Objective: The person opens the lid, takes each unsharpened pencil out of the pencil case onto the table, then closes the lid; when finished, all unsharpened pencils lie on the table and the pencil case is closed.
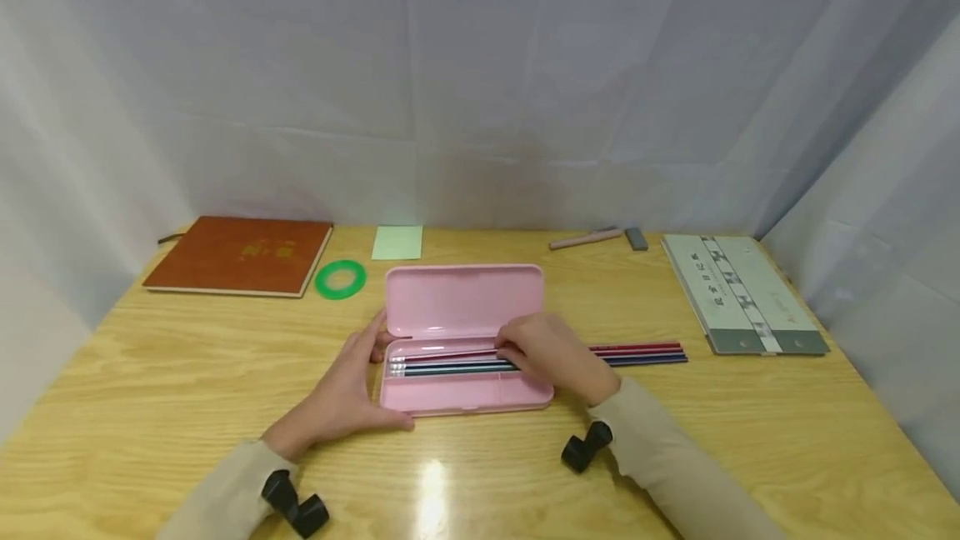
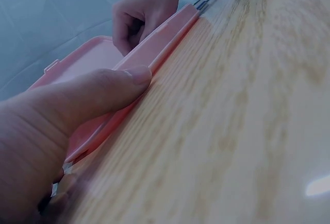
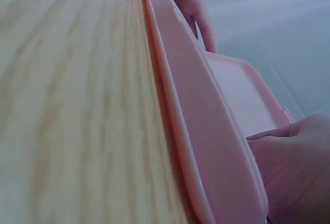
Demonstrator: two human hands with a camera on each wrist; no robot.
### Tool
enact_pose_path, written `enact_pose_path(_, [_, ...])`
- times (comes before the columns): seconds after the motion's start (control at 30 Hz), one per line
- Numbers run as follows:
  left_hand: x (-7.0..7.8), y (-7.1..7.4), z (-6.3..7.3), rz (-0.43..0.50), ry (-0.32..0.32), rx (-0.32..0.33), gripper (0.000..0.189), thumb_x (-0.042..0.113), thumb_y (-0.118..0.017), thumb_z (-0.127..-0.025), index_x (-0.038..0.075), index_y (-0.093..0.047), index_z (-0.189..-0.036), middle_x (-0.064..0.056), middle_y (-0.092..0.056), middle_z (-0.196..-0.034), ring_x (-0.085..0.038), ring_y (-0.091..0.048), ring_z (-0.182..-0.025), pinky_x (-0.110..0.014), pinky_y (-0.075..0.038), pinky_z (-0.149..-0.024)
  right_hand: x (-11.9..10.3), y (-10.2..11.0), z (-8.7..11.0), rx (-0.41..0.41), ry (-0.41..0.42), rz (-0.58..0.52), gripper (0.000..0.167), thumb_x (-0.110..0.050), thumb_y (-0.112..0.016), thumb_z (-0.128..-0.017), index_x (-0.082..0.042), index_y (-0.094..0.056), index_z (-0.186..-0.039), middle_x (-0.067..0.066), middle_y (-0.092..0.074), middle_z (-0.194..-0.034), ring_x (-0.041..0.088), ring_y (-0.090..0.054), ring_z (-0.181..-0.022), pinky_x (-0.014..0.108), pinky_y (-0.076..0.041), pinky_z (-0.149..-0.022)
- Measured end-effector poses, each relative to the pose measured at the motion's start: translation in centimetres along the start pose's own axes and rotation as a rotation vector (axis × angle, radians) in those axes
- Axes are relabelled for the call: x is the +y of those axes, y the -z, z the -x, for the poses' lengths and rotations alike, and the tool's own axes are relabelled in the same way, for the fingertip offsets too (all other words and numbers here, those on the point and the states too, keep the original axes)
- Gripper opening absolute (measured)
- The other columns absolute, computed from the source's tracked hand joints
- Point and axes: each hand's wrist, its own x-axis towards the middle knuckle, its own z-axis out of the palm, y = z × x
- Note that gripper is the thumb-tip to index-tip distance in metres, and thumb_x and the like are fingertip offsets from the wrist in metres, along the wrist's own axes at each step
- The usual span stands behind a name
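A: Tabletop point(image 1: 525, 482) finish, pls?
B: Looks like wood, w/ visible grain, glossy enough for a bright patch of glare.
A: And the pencil case point(image 1: 450, 394)?
B: Smooth plastic by the look, w/ a soft sheen. Smooth on the pencils point(image 1: 645, 351) too; too small for more.
A: Sleeves point(image 1: 660, 448) & backdrop point(image 1: 480, 65)?
B: Cloth-like, matt; creased on the backdrop.
A: Misc. items?
B: Leather-like on the brown notebook point(image 1: 232, 257); paper for the sticky note point(image 1: 397, 242); smooth plastic, prob., for the green ring point(image 1: 322, 280).

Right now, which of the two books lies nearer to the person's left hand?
The brown book, beside the green tape, is nearer to the left hand; the pale green book lies far to the right.
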Motion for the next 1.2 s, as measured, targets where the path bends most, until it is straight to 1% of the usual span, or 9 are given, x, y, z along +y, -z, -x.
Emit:
enact_pose_path(0.13, [0.2,-0.1,0.3,-0.001,0.004,0.0,0.145,0.05,-0.093,-0.045,0.012,-0.008,-0.156,-0.002,-0.051,-0.127,-0.015,-0.041,-0.102,-0.037,-0.041,-0.09,-0.1,0.2,0.6,-0.004,-0.05,-0.069,0.009,-0.021,-0.068,-0.09,-0.012,-0.072,-0.09,-0.003,-0.07,-0.083,0.008,-0.062,-0.072,0.027,-0.052,-0.071])
enact_pose_path(0.3, [0.5,-0.3,0.2,-0.004,-0.007,-0.008,0.144,0.051,-0.093,-0.046,0.012,-0.008,-0.156,-0.001,-0.05,-0.127,-0.015,-0.041,-0.103,-0.037,-0.041,-0.09,0.6,1.3,2.9,0.06,-0.088,-0.099,0.007,-0.021,-0.068,-0.09,-0.013,-0.069,-0.091,-0.007,-0.064,-0.077,0.002,-0.052,-0.065,0.023,-0.048,-0.063])
enact_pose_path(0.37, [0.6,-0.3,0.1,-0.002,-0.009,-0.009,0.143,0.05,-0.093,-0.046,0.013,-0.009,-0.156,-0.001,-0.05,-0.127,-0.015,-0.041,-0.103,-0.037,-0.041,-0.09,1.2,1.9,4.3,0.099,-0.109,-0.105,0.005,-0.018,-0.068,-0.089,-0.013,-0.068,-0.09,-0.008,-0.06,-0.072,0.001,-0.045,-0.06,0.022,-0.043,-0.059])
enact_pose_path(0.43, [0.6,-0.3,0.0,-0.001,-0.011,-0.011,0.143,0.049,-0.093,-0.046,0.013,-0.009,-0.156,-0.001,-0.05,-0.126,-0.015,-0.041,-0.103,-0.037,-0.041,-0.09,2.0,2.4,5.9,0.145,-0.13,-0.109,0.003,-0.015,-0.069,-0.088,-0.013,-0.068,-0.09,-0.007,-0.06,-0.072,0.0,-0.041,-0.058,0.021,-0.04,-0.057])
enact_pose_path(0.57, [0.5,-0.1,-0.1,-0.002,-0.008,-0.009,0.143,0.048,-0.094,-0.045,0.014,-0.009,-0.156,-0.001,-0.051,-0.125,-0.015,-0.041,-0.102,-0.037,-0.041,-0.089,3.6,3.2,9.5,0.206,-0.2,-0.117,0.002,-0.011,-0.069,-0.088,-0.013,-0.068,-0.089,-0.007,-0.061,-0.075,-0.002,-0.039,-0.058,0.022,-0.039,-0.056])
enact_pose_path(0.7, [0.3,0.0,-0.2,0.001,-0.009,-0.009,0.143,0.048,-0.094,-0.046,0.015,-0.008,-0.156,0.0,-0.051,-0.125,-0.016,-0.041,-0.102,-0.038,-0.04,-0.089,5.3,3.9,12.9,0.228,-0.269,-0.13,0.005,-0.009,-0.068,-0.089,-0.014,-0.068,-0.088,-0.011,-0.055,-0.071,-0.003,-0.036,-0.058,0.02,-0.035,-0.054])
enact_pose_path(0.87, [0.1,0.1,-0.3,-0.005,-0.02,-0.003,0.143,0.048,-0.093,-0.047,0.013,-0.008,-0.156,-0.002,-0.052,-0.125,-0.016,-0.041,-0.102,-0.036,-0.04,-0.088,6.7,4.5,16.0,0.235,-0.329,-0.152,0.017,-0.002,-0.069,-0.085,-0.018,-0.067,-0.086,-0.013,-0.05,-0.069,-0.003,-0.033,-0.056,0.02,-0.032,-0.052])
enact_pose_path(1.0, [0.0,0.1,-0.4,-0.007,-0.03,0.002,0.143,0.049,-0.093,-0.047,0.011,-0.008,-0.155,-0.004,-0.052,-0.125,-0.017,-0.041,-0.101,-0.036,-0.04,-0.088,7.0,4.5,17.4,0.219,-0.346,-0.144,0.019,0.0,-0.071,-0.083,-0.019,-0.067,-0.084,-0.012,-0.054,-0.073,-0.003,-0.037,-0.058,0.02,-0.035,-0.053])
enact_pose_path(1.2, [-0.1,0.1,-0.3,0.007,-0.027,0.001,0.142,0.047,-0.094,-0.048,0.009,-0.01,-0.155,-0.006,-0.053,-0.125,-0.018,-0.042,-0.101,-0.035,-0.04,-0.087,7.0,4.1,17.4,0.199,-0.359,-0.096,0.008,-0.01,-0.071,-0.086,-0.017,-0.068,-0.085,-0.015,-0.044,-0.064,-0.004,-0.034,-0.055,0.019,-0.032,-0.05])
